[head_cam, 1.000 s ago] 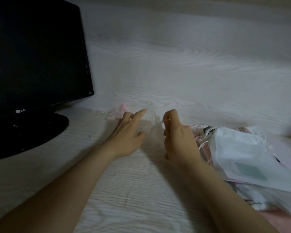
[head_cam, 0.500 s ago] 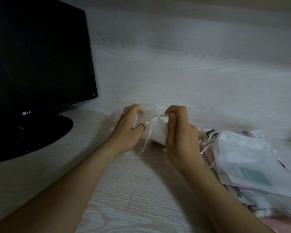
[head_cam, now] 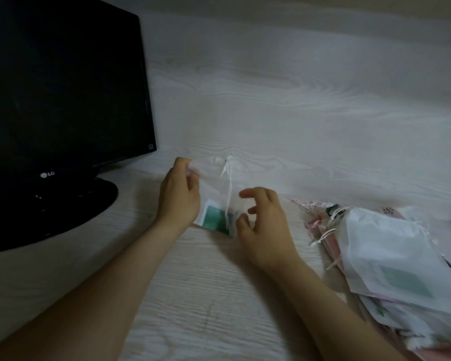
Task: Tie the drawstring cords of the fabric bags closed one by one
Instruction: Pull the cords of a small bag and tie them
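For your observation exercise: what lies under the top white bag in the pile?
Beneath the white bag, pink and patterned bags with loose cords poke out; how many is hidden.

A black LG monitor (head_cam: 63, 95) stands to my left on its round base (head_cam: 71, 204), on the pale wood-grain desk (head_cam: 206, 295). A matching wall (head_cam: 297, 87) rises behind.

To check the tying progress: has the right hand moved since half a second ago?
Yes. The right hand has dropped toward the person: its fingertips, then level with the monitor logo, are now below it.
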A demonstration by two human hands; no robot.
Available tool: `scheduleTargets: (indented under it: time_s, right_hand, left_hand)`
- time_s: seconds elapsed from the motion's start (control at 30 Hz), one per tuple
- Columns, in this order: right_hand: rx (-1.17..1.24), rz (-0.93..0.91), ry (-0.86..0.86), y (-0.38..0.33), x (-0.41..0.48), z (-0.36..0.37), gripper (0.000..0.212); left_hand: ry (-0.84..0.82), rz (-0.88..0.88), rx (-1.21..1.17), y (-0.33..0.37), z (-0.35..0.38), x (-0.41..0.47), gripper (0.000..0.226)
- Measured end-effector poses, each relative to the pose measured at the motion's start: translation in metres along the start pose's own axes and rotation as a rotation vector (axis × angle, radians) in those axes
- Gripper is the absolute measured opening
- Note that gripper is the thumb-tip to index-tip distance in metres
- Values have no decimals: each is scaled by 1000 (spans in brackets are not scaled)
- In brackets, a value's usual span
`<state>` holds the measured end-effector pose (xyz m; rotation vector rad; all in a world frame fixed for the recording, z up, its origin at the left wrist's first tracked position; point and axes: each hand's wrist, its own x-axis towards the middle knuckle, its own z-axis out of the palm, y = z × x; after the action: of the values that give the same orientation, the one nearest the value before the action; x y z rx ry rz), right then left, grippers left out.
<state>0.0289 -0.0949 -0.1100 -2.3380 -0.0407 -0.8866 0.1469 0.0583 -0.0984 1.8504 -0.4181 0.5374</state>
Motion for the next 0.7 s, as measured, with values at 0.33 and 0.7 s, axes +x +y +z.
scheduleTargets:
  time_s: [0.33,0.7]
  right_hand:
    - [-231,51,-260,4,4,16,48]
    - [-230,82,-272,3,2,10,44]
  left_hand:
    - [138,-165,588,-20,-3,11,61]
    - [-408,-80,860,-8,2,-5,65]
